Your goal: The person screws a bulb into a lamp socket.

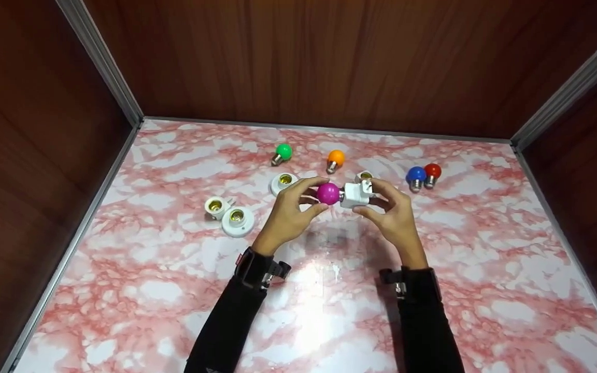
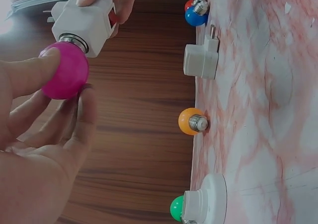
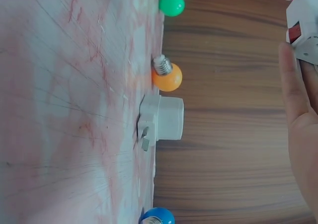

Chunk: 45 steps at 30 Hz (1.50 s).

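Observation:
Above the middle of the table, my left hand (image 1: pixel 290 212) grips a magenta light bulb (image 1: pixel 328 194) between thumb and fingers. My right hand (image 1: pixel 393 211) holds a white plug-in bulb socket (image 1: pixel 355 195) with a red switch (image 3: pixel 294 33) on its side and plug pins. In the left wrist view the bulb's base sits at the mouth of the socket (image 2: pixel 82 23), with some metal thread showing between them. How deep the base goes in is hidden. Part of the right hand falls outside the right wrist view.
Behind the hands lie a green bulb (image 1: pixel 284 152), an orange bulb (image 1: pixel 336 157), a blue bulb (image 1: pixel 416 176) and a red bulb (image 1: pixel 432 171). Round white sockets (image 1: pixel 238 221) and plug-in sockets (image 1: pixel 215 207) stand on the marbled table (image 1: pixel 148 290). Wooden walls (image 1: pixel 303 62) enclose it.

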Tool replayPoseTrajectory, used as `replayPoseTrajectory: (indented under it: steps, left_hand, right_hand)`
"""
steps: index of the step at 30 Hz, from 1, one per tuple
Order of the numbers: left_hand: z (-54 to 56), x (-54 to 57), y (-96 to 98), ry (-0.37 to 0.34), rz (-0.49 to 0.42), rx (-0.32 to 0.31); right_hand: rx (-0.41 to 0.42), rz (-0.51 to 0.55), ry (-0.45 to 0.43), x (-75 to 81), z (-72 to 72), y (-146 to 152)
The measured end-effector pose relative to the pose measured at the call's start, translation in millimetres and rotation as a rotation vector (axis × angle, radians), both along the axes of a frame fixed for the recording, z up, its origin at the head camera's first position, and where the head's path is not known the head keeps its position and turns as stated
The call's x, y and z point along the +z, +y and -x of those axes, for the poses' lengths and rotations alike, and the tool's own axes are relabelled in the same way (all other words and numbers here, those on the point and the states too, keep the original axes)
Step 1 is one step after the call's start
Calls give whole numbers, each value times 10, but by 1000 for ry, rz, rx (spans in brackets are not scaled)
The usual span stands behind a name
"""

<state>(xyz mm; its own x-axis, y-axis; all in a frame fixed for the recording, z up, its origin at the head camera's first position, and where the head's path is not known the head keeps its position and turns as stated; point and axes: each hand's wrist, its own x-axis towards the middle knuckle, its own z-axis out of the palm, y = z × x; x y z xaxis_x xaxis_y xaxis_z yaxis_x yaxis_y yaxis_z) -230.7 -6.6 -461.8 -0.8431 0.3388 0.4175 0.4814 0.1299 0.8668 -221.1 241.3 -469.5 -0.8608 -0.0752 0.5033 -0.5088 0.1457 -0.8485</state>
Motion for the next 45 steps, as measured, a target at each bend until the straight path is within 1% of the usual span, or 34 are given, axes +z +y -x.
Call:
replayPoseTrajectory:
  steps: [5,9,13,15,21,31,39,45]
  left_hand:
    - [-33,-5,-32,-23,20,31]
    - [-62,-5,-45,-42,14,52]
    - [-65,-1,-22,-48,14,82]
    - [-61,2,-8,-50,6,87]
    - [-40,17,7,-60,-23,73]
    - [-15,22,12,-48,-53,30]
    - [-3,14,23,-14,-28,34]
    - [0,8,32,-55,-48,27]
  right_hand:
    - [-11,-6,23,-22,3,-28]
    - [-18,-17,29,-19,-6,-51]
    - [-29,-21,26,-7,-19,-49]
    - [-32,-19,21,1,-23,-40]
    - [-31,-11,22,17,-14,-10]
    - [-28,-10,15,23,-10,14]
    - [-15,19,20,24,-2,40]
    - [-17,10,41,7,0,43]
